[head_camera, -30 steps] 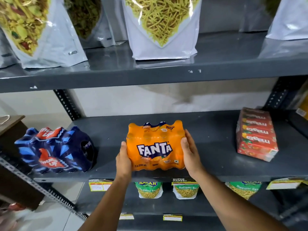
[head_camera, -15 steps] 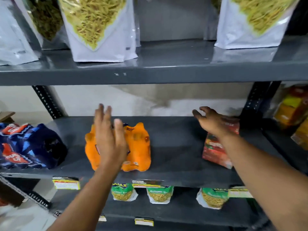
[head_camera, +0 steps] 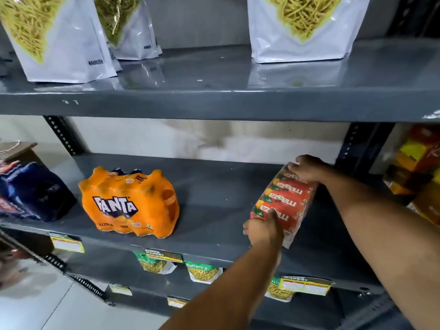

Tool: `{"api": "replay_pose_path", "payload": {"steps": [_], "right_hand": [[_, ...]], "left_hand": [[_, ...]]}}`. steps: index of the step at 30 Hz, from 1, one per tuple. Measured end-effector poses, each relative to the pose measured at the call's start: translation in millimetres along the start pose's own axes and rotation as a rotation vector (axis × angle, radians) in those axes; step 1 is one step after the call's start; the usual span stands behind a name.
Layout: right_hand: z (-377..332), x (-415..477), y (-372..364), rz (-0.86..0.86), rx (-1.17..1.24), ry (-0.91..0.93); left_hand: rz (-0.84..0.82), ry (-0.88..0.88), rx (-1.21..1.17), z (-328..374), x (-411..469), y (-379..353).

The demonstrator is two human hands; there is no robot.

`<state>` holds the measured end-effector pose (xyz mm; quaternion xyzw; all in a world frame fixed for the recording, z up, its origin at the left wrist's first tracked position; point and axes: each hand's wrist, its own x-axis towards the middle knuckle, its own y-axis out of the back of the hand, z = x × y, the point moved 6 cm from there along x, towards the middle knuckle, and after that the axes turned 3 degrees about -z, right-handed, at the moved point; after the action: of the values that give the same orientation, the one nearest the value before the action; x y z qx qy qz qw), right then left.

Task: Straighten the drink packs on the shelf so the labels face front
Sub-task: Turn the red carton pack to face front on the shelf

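On the grey middle shelf (head_camera: 214, 206) a red Maaza drink pack (head_camera: 288, 198) sits at the right, turned at an angle so its labels run sideways. My left hand (head_camera: 264, 228) grips its near lower corner. My right hand (head_camera: 307, 169) holds its far top edge. An orange Fanta pack (head_camera: 128, 201) stands free at the left of the middle, its label toward me. At the far left edge a dark blue Thums Up pack (head_camera: 31, 191) lies partly cut off.
White snack pouches (head_camera: 302, 27) stand on the upper shelf (head_camera: 214, 98). Small snack bags (head_camera: 202, 272) and price tags (head_camera: 304, 285) hang along the shelf below. A black upright (head_camera: 359, 148) stands right of the Maaza pack, with colourful packs (head_camera: 419, 172) beyond it.
Both hands have left the Fanta pack and moved right to take hold of the Maaza pack. The view has shifted right.
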<state>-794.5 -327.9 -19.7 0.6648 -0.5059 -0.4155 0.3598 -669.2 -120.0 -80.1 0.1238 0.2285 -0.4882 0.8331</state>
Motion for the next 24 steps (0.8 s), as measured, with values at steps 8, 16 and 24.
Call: {"api": "replay_pose_path", "payload": {"steps": [8, 16, 24], "right_hand": [[-10, -1, -17, -0.089, 0.174, -0.003], [23, -6, -3, 0.03, 0.594, -0.013], [66, -19, 2, -0.006, 1.06, -0.148]], "left_hand": [[0.052, -0.071, 0.163, -16, 0, -11], [0.088, -0.364, 0.39, -15, -25, -24], [-0.037, -0.729, 0.543, -35, -58, -54]]}}
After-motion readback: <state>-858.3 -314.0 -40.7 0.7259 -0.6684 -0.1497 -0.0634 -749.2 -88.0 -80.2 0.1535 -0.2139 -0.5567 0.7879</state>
